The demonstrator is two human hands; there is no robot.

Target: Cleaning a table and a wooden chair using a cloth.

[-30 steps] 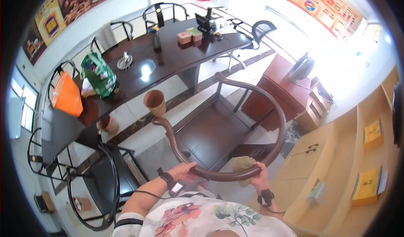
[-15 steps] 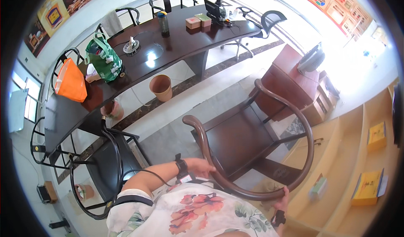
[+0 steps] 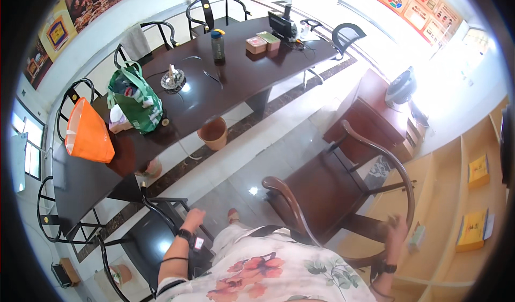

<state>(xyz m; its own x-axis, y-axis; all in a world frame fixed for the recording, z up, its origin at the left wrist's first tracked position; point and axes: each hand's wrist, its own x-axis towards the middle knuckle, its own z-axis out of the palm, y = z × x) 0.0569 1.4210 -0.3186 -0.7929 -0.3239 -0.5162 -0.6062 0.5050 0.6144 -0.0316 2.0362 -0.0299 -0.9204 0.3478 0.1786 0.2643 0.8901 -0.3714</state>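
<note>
A brown wooden armchair [image 3: 322, 194] with a curved rail stands in front of me, just right of my body. My right hand [image 3: 396, 229] is raised by the chair's back rail, blurred by motion; whether it touches the rail I cannot tell. My left hand [image 3: 194, 220] is off the brown chair, fingers curled with nothing seen in them. It hangs near a black armchair [image 3: 153, 232] on my left. Both wrists wear black straps, and a small device [image 3: 199, 243] shows at the left one.
A long dark table [image 3: 182, 108] carries a green bag [image 3: 134, 100], an orange bag [image 3: 88, 133], a bottle [image 3: 218, 47] and a monitor [image 3: 281, 27]. Beneath its edge stands a bin [image 3: 213, 134]. Right are wooden shelves [image 3: 445, 194] with yellow boxes [image 3: 472, 229] and a desk with a fan [image 3: 401, 86].
My left hand has let go of the brown chair's arm and swung left. My right hand has lifted from its grip on the back rail. The view has shifted, and my foot now shows.
</note>
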